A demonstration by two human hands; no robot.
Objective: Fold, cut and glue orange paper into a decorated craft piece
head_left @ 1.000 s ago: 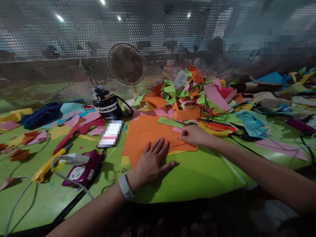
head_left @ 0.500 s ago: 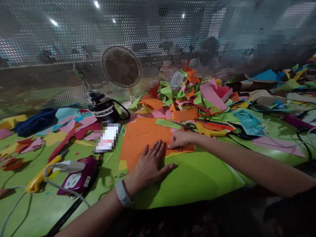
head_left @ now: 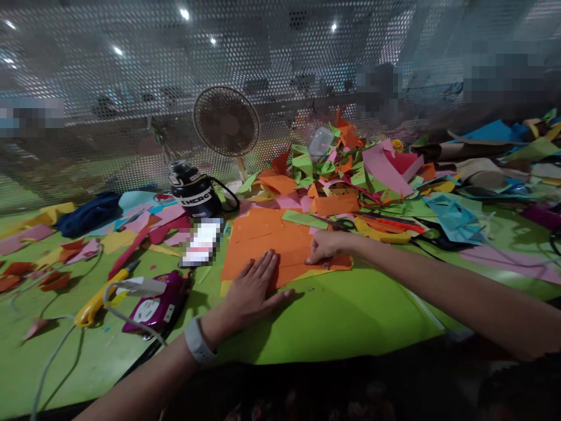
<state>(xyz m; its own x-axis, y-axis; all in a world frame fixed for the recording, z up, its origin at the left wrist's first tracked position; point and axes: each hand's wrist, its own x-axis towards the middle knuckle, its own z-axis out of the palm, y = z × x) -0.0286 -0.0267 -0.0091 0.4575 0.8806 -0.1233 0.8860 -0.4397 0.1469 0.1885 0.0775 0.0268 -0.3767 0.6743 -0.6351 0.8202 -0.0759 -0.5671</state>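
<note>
My left hand [head_left: 252, 292] lies flat on the lower left of a sheet of orange paper [head_left: 263, 231], fingers together and thumb out to the side. On the right part of the same sheet rests my right hand [head_left: 326, 247], its fingers curled in; whatever they may hold is hidden. A yellow sheet shows under the orange one at its lower edge. Just beyond the right hand are dark-handled scissors [head_left: 343, 224] and a green paper strip [head_left: 304, 218]. A yellow tool [head_left: 381, 232], perhaps a glue gun, lies by the right wrist.
A dark bottle [head_left: 195, 193] and a fan [head_left: 227, 121] stand at the back. Left of the paper are a phone [head_left: 201, 242], a purple power bank [head_left: 155, 304] and a yellow-handled corded tool [head_left: 96, 301]. Coloured paper scraps [head_left: 337, 169] pile up behind. Cables cross the green tabletop.
My left hand has slid left across the orange paper, away from the right hand. The right hand stays at nearly the same spot. The view has shifted slightly left.
</note>
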